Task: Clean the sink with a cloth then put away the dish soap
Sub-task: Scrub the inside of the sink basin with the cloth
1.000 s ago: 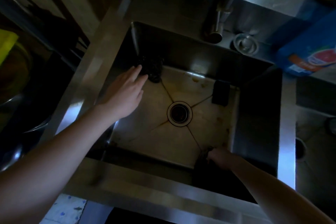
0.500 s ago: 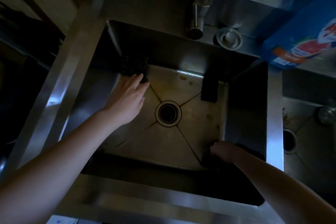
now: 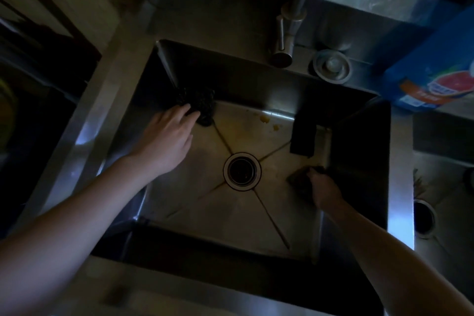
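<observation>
The steel sink (image 3: 195,213) fills the dim view, with its round drain (image 3: 242,171) in the middle and brown stains on the floor. My right hand (image 3: 323,187) grips a dark cloth (image 3: 297,176) and presses it on the sink floor right of the drain. My left hand (image 3: 169,138) reaches to the far left corner, its straight fingertips touching a dark scouring pad (image 3: 202,105). A blue dish soap container (image 3: 433,79) stands on the counter at the far right.
A dark rectangular sponge (image 3: 304,138) leans in the sink's far right corner. The tap (image 3: 289,31) rises behind the sink, with a round metal drain plug (image 3: 331,66) beside it. A second basin with a drain hole (image 3: 423,218) lies to the right.
My right hand has slid the cloth from the near right corner toward the drain. My left hand has reached farther, and its fingertips now touch the scouring pad.
</observation>
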The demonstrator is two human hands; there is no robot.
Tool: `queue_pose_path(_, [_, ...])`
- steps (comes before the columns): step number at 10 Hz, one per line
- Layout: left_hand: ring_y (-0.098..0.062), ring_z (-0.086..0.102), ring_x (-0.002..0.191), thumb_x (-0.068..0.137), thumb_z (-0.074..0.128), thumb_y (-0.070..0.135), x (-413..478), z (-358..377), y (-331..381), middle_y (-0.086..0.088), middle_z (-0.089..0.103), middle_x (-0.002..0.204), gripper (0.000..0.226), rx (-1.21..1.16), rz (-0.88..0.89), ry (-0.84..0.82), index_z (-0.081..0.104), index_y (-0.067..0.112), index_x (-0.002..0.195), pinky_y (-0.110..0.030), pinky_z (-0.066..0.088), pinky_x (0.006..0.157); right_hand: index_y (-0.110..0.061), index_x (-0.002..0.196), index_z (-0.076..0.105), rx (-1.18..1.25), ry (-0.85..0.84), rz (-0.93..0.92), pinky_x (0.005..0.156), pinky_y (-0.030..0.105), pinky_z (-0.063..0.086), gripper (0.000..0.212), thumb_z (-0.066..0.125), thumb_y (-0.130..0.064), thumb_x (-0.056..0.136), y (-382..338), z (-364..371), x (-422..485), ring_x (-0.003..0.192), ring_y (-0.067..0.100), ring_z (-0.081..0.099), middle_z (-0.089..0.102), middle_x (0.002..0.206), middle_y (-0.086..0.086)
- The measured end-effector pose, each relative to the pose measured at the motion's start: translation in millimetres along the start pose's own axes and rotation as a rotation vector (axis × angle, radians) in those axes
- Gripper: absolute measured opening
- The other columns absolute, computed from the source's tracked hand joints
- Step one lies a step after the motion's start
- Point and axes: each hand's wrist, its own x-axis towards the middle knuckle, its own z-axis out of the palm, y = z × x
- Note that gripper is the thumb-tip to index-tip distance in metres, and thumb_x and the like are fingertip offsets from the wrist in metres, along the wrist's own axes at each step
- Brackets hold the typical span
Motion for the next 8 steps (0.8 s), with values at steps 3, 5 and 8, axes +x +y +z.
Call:
queue_pose_path(3, [-0.031,0.031,0.136,0.093,0.049,0.023,46,-28,23,-0.014,0.030,0.149,0.057,-0.007,0.026,0.061,0.027,0.013,0.145,-0.045,0.031,0.106,-0.001,0.145,0.029,0.301,0.054,0.049,0.109,0.035,0.030,0.049,0.036,0.000,0.096,-22,36,-37,0.135,0.032,0.037,0.033,0.149,0.017])
queue_pose_path(5, [-0.029,0.029,0.137,0.094,0.047,0.024,53,-35,42,-0.012,0.030,0.150,0.054,-0.026,0.060,0.051,0.028,0.014,0.144,-0.043,0.029,0.108,-0.007,0.145,0.029,0.162,-0.118,0.074,0.101,0.030,0.039,0.048,0.035,-0.007,0.097,-41,53,-60,0.127,0.022,0.049,0.040,0.147,0.010])
queue_pose_path(8, [-0.030,0.036,0.133,0.092,0.051,0.022,14,-32,17,-0.013,0.037,0.145,0.053,-0.011,0.002,0.055,0.034,0.013,0.141,-0.044,0.034,0.104,-0.006,0.143,0.037,0.064,-0.183,-0.100,0.109,0.033,0.037,0.045,0.036,-0.017,0.099,2,38,-41,0.131,0.024,0.046,0.040,0.148,0.012])
